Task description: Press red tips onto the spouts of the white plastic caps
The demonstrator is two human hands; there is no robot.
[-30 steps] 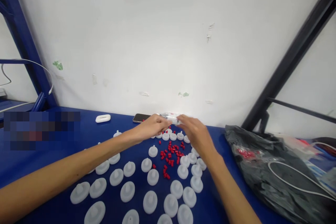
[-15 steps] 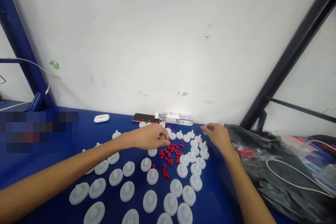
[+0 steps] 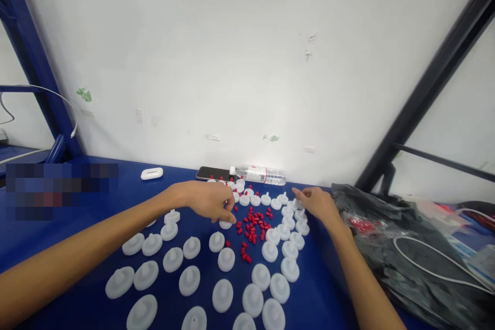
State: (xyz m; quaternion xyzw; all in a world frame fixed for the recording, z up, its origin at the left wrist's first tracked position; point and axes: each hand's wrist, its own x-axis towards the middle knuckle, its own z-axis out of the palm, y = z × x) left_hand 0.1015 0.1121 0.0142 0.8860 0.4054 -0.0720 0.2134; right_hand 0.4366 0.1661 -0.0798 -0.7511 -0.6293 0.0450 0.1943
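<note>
Bent inward, the fingers of my left hand [image 3: 212, 201] are closed just over a white round disc with a short spout [image 3: 225, 225]; what they hold, if anything, is hidden. To its right lies a loose pile of small red caps [image 3: 253, 220]. My right hand [image 3: 316, 202] is at the back end of the right-hand rows of white discs [image 3: 289, 250], its index finger stretched out and thumb apart, close to a disc [image 3: 293, 204]. Several discs at the back, such as one capped disc [image 3: 244, 200], carry red caps on their spouts.
Against the wall lie a phone [image 3: 212, 173], a clear bottle [image 3: 260, 174] on its side and a white case [image 3: 152, 174]. A black plastic bag [image 3: 417, 263] with a white cable covers the right side of the blue table. More white discs [image 3: 189, 281] fill the front.
My left hand has moved left, from beside the red caps to over a white disc. My right hand has come slightly down and its index finger has straightened; the disc at its fingertips has left them.
</note>
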